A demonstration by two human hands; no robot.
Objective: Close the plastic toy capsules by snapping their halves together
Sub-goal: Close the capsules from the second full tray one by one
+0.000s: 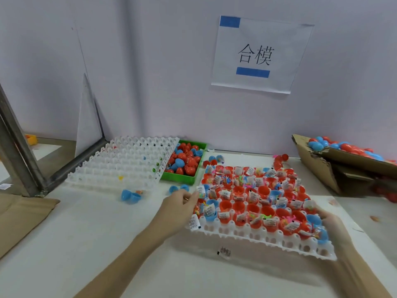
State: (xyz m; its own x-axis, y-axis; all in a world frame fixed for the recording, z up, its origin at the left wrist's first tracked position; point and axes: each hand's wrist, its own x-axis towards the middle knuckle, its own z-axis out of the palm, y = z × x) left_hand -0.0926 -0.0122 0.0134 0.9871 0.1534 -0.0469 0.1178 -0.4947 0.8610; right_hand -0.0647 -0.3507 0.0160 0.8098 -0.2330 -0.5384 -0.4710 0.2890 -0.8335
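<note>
White table [90, 233] against a pale wall, sign [261, 54] taped up. Both hands grip the full white tray [257, 237] of open capsule halves [253, 198]: left hand [178, 207] pinching its left edge, right hand [332, 224] clasping the right. Light, thin, springy shells, probably slick, so pinch each at the rim and press the caps on squarely. Spare caps wait in the green bin [184, 179].

Toy-packing workbench: stacked white trays [120, 162] (one full), labelled wall sign [261, 54].

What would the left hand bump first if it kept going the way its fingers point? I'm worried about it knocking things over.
Probably the white tray of open capsule halves: the left hand points right at the tray's left edge, fingertips about touching the paper slips there. Depth is uncertain.
</note>
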